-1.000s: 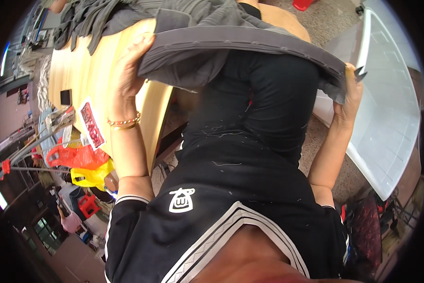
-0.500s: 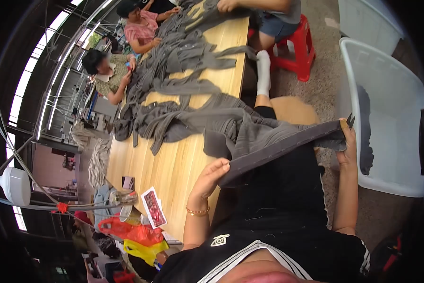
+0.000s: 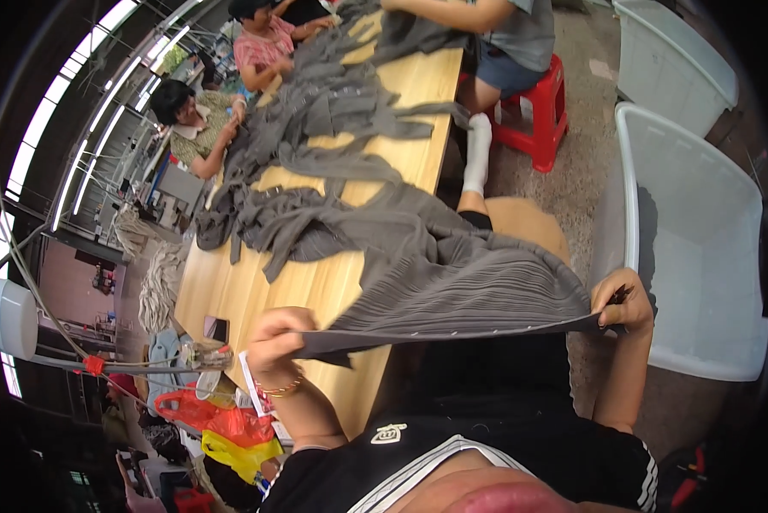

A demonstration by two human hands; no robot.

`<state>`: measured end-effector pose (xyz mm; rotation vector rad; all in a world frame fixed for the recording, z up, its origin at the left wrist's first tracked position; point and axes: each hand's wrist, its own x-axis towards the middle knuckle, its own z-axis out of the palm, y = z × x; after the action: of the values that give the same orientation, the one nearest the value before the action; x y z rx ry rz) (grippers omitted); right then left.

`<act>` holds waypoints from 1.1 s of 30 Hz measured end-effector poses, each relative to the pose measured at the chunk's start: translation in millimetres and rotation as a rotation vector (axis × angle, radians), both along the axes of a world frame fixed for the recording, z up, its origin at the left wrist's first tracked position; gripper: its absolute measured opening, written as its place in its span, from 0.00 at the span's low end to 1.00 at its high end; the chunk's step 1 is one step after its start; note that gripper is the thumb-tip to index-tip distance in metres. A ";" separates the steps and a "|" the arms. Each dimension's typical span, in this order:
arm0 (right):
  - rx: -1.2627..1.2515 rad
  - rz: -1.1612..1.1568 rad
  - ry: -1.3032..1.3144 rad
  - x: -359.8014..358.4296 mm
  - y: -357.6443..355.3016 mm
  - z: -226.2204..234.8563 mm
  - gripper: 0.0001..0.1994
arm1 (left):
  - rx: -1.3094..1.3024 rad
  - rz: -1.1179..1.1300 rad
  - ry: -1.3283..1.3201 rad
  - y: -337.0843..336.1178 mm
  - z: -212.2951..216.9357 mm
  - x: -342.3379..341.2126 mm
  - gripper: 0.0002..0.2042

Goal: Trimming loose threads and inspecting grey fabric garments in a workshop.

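Observation:
A grey ribbed knit garment (image 3: 469, 286) is stretched out in front of my body, its long edge band pulled nearly level between both hands. My left hand (image 3: 280, 336) is closed on the left end of the band, and a short flap hangs below the fingers. At the other end, my right hand (image 3: 627, 303) grips the band. A small dark pointed tool, which looks like thread snips (image 3: 620, 295), also sits in my right hand. The garment's far part lies on the wooden table (image 3: 256, 286), running into the pile of grey knits (image 3: 316, 162).
White plastic tubs (image 3: 700, 248) stand at my right. Across the table, co-workers (image 3: 200, 132) handle grey pieces; another person sits on a red stool (image 3: 534, 120). Red and yellow bags (image 3: 239, 445) lie at the near left, by a dark phone-like object (image 3: 216, 328).
Both hands have moved: the left to the left, the right downward. The slanted band is now nearly level and pulled longer, with the ribbed fabric spread out behind it.

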<state>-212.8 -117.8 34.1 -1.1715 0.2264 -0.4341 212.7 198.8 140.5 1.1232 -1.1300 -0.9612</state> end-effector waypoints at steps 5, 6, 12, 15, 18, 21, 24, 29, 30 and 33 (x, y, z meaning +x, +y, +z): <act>-0.325 0.130 0.233 37.8 -6.5 25.9 0.09 | -0.105 0.313 -0.120 35.5 24.3 30.3 0.12; -0.537 0.083 0.209 51.4 -7.9 20.0 0.08 | -0.025 0.548 -0.291 24.3 22.4 21.5 0.13; -0.372 -0.364 0.287 76.4 -23.7 -18.0 0.14 | 0.681 0.484 -0.617 -15.2 -77.6 81.3 0.12; -0.337 -0.448 0.286 48.7 -25.3 -34.7 0.15 | 0.449 0.531 -0.622 -63.8 -108.3 45.3 0.15; -0.447 -0.441 0.324 36.6 -10.9 -25.3 0.15 | 0.393 0.443 -0.828 -114.0 -81.2 -38.3 0.12; -0.369 -0.448 0.286 32.8 6.5 -25.3 0.13 | 0.186 0.225 -0.772 -144.3 -87.1 -85.7 0.10; -0.404 -0.502 0.262 41.0 28.5 -22.9 0.13 | 0.082 0.129 -0.659 -168.5 -91.0 -121.9 0.11; -0.432 -0.516 0.262 58.7 38.9 -20.4 0.13 | 0.022 0.145 -0.701 -184.2 -89.9 -140.6 0.09; -0.482 -0.525 0.283 60.6 39.5 -22.4 0.14 | -0.012 0.176 -0.679 -186.2 -90.4 -141.3 0.08; -0.555 -0.563 0.183 68.5 39.5 -18.5 0.14 | -0.097 0.280 -0.751 -183.5 -95.1 -142.2 0.07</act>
<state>-144.3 -78.3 15.6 -1.6949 0.6311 -0.9238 70.5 15.3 45.4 1.5689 -1.5320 -0.2465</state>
